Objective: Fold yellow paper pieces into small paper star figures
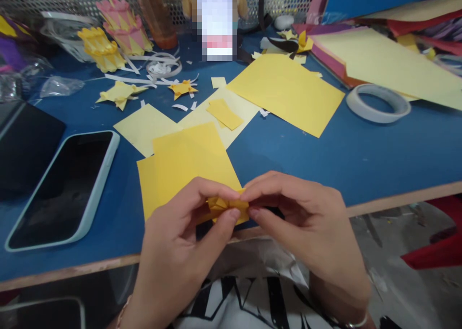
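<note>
Between my two hands, just over the table's front edge, is a small folded piece of yellow paper (221, 205) with several creased layers. My left hand (187, 237) pinches its left part between thumb and forefinger. On the other side, my right hand (299, 218) grips the right end with thumb and fingertips. The fingers partly hide its shape. Just beyond my hands lie overlapping yellow paper sheets (187, 156), with a pale yellow square (147, 127) at their back left. Two small yellow strips (225, 113) rest on another pale sheet.
A phone (65, 189) lies at left on the blue table (361, 160). Folded paper stars (121, 94) and white strips are behind. A larger yellow sheet (288, 91), a tape roll (378, 103) and stacked coloured paper (390, 64) lie right. Pink and yellow paper shapes (121, 26) stand back left.
</note>
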Motion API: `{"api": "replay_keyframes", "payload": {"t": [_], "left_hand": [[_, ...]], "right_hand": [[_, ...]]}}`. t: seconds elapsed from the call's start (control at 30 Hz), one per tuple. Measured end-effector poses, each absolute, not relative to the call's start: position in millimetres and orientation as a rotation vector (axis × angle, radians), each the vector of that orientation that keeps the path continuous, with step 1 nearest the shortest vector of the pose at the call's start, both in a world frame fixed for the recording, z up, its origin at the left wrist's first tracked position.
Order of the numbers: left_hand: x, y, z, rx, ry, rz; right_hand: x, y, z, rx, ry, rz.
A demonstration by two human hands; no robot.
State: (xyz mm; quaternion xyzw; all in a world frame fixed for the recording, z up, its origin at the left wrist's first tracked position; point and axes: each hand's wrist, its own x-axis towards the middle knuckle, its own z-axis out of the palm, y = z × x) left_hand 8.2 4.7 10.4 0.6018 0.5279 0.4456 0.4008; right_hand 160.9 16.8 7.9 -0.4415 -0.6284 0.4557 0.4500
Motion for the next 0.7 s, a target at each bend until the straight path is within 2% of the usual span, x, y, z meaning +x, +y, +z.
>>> {"api": "replay_keyframes", "payload": {"t": [0.7], "left_hand": [[4.9,7.9,13.3,1.446,1.269,1.035]], "right_hand": [[163.7,15.7,7.2,-1.048,-1.641,1.062]]}}
